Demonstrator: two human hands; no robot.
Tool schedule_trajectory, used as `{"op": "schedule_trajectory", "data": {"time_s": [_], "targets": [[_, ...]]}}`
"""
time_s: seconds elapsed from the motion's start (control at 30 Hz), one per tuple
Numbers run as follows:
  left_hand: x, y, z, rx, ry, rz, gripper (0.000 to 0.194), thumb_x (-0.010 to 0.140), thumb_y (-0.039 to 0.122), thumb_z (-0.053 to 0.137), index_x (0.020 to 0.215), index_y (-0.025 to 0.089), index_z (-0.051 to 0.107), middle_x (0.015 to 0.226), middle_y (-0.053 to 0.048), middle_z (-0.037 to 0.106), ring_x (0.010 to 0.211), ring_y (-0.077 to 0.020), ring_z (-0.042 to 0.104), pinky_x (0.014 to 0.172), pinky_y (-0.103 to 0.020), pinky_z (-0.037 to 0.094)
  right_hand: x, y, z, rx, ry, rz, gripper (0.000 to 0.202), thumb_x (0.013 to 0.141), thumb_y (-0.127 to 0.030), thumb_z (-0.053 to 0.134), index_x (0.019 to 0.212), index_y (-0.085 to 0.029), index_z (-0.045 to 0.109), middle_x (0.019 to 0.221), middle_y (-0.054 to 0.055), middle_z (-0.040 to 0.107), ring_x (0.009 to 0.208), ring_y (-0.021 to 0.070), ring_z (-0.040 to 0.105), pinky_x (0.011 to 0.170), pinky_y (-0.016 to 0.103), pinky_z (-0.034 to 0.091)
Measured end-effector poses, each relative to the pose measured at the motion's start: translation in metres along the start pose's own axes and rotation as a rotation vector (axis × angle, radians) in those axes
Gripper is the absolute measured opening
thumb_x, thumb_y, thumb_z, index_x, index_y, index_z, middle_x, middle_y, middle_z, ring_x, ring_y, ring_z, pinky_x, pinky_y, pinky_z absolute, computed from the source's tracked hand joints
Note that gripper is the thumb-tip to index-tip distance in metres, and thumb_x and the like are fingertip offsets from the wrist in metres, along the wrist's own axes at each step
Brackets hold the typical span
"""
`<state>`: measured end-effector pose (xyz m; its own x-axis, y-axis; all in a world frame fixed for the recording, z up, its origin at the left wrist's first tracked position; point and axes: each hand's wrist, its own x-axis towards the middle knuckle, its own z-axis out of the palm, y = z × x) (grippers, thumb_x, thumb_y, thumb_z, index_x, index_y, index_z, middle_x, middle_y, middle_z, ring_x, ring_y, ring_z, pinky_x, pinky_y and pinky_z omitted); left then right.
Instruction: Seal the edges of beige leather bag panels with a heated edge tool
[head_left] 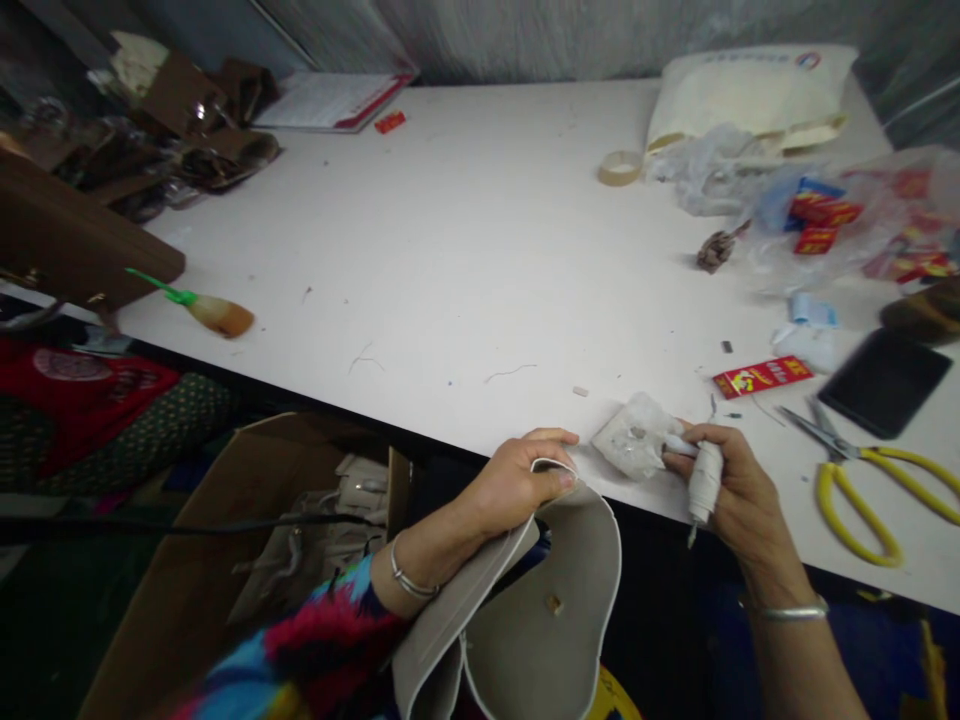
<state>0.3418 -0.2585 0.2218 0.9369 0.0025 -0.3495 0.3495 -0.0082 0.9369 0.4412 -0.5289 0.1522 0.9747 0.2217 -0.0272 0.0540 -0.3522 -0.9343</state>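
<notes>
A light grey bag [574, 600], its mouth spread and a small brass-coloured fitting [554, 604] showing inside, leans below the table's front edge. My left hand [521, 480] pinches the upper rim of this bag between thumb and fingers. In my right hand [731, 490] is a white-wrapped tool [706, 480] with a thin metal tip pointing down. Right beside those fingers a small crumpled clear plastic bag [636, 435] lies at the table edge. My right fingertips appear to touch it, with a white piece between them that I cannot make out.
Yellow-handled scissors [859, 455], a black phone-like slab [885, 383] and a red packet [763, 377] lie on the right. Behind them are plastic bags of red packets [817, 215] and a tape roll [620, 168]. A glue bottle [217, 313] and brown bag [75, 225] are left. Below stands a cardboard box [172, 570].
</notes>
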Motion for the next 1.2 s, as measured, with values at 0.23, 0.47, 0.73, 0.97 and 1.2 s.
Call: {"op": "schedule_trajectory", "data": {"time_s": [0.23, 0.47, 0.73, 0.97, 1.2], "targets": [[0.007, -0.005, 0.015, 0.092, 0.005, -0.002, 0.007, 0.076, 0.012, 0.071, 0.076, 0.018, 0.075, 0.144, -0.01, 0.066, 0.133, -0.0251, 0.062, 0.124, -0.044, 0.035, -0.007, -0.005, 0.007, 0.013, -0.022, -0.005, 0.047, 0.077, -0.061, 0.085, 0.103, -0.026, 0.067, 0.104, 0.004, 0.076, 0.095, 0.0244, 0.074, 0.094, 0.037, 0.06], [-0.007, 0.003, 0.002, 0.108, 0.032, -0.033, 0.005, 0.076, 0.014, 0.073, 0.075, 0.017, 0.074, 0.141, -0.012, 0.067, 0.133, -0.0254, 0.062, 0.122, -0.042, 0.037, -0.012, -0.015, 0.021, 0.073, -0.073, -0.014, 0.039, 0.08, -0.055, 0.084, 0.1, -0.026, 0.069, 0.098, 0.004, 0.077, 0.096, 0.0252, 0.074, 0.095, 0.039, 0.061], [-0.017, -0.005, -0.003, 0.088, 0.06, 0.036, 0.003, 0.076, 0.018, 0.074, 0.074, 0.017, 0.073, 0.138, -0.011, 0.065, 0.129, -0.0242, 0.062, 0.119, -0.038, 0.038, -0.021, -0.013, 0.027, 0.004, -0.024, 0.007, 0.048, 0.079, -0.057, 0.086, 0.109, -0.027, 0.066, 0.131, 0.007, 0.072, 0.122, 0.0301, 0.069, 0.112, 0.05, 0.053], [-0.036, -0.011, -0.017, 0.24, 0.094, 0.037, 0.007, 0.081, 0.023, 0.067, 0.08, 0.018, 0.072, 0.087, -0.003, 0.071, 0.09, -0.0184, 0.064, 0.09, -0.03, 0.046, -0.027, -0.007, 0.035, 0.066, 0.138, -0.084, 0.061, 0.076, -0.054, 0.09, 0.123, -0.025, 0.064, 0.135, 0.011, 0.069, 0.115, 0.0283, 0.072, 0.107, 0.053, 0.057], [-0.057, -0.019, -0.023, 0.447, 0.116, 0.086, 0.015, 0.09, 0.029, 0.058, 0.085, 0.019, 0.067, 0.089, -0.002, 0.071, 0.088, -0.018, 0.062, 0.083, -0.03, 0.042, -0.034, -0.006, 0.036, -0.068, 0.27, -0.149, 0.06, 0.078, -0.058, 0.086, 0.124, -0.025, 0.063, 0.137, 0.01, 0.069, 0.125, 0.0306, 0.066, 0.114, 0.054, 0.049]]}}
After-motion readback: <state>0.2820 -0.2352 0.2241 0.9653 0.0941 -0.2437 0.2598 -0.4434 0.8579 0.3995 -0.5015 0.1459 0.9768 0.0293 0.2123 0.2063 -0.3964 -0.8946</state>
